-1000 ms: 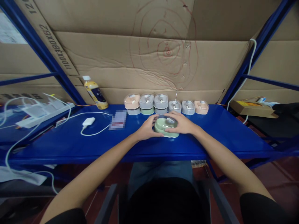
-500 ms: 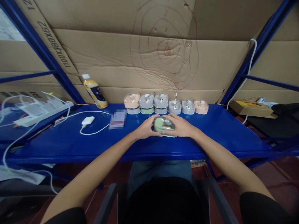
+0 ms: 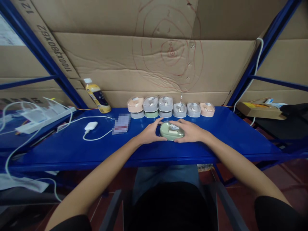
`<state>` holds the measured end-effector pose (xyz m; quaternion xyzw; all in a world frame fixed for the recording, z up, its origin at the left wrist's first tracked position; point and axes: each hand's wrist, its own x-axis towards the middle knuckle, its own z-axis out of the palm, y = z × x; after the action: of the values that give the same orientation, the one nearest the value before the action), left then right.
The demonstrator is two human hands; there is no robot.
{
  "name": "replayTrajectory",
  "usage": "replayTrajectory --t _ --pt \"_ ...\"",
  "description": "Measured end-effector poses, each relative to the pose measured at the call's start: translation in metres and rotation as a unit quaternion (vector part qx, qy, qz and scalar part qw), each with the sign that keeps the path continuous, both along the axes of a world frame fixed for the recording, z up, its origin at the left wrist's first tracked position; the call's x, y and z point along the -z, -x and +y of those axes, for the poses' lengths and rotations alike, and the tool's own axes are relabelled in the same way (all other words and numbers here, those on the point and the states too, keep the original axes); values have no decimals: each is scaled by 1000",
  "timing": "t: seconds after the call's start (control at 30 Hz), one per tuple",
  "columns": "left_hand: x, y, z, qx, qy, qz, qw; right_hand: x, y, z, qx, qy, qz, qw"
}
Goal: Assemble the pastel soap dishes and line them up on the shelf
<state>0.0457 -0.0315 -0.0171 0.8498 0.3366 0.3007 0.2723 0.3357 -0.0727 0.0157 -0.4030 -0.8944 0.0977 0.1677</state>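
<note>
— What do you see in the head view?
— I see a green case [image 3: 171,131] with a clear cover, between the two hands, above the front part of the blue tabletop [image 3: 149,152]. If its bottom touches there, I cannot tell.
— And the left hand [image 3: 154,132]?
— It is curved around the left side of the case, with the thumb at the near edge.
— The right hand [image 3: 189,131]?
— It holds the right side, its thumb also near the front edge.
— What is around?
— Behind them I see a row of pastel cases [image 3: 165,104], three stacks of two and three single ones. To the left are a white adapter [image 3: 91,126] with a cable and a yellow bottle [image 3: 98,98].
</note>
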Motion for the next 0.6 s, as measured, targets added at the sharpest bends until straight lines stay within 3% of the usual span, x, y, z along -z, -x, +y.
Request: replayTrajectory --t 0.1,0.17,0.27,0.4,0.5,0.6 --pt "-1 0 0 -3 -9 -40 999 -5 -22 -5 0 -43 45 998" --pt "-2 0 0 -18 -19 -59 998 -15 -46 -1 34 -92 88 991" --pt "-2 -1 1 -32 -32 -60 997 -35 -86 22 200 -167 137 956" --pt "0 -4 1 -36 -37 -35 998 -54 -117 67 493 -105 123 855" --pt "1 -4 2 -41 -44 -23 998 -54 -118 93 586 -29 91 804" --pt "0 -3 1 -45 -48 -17 998 -49 -109 108 625 -24 63 778"
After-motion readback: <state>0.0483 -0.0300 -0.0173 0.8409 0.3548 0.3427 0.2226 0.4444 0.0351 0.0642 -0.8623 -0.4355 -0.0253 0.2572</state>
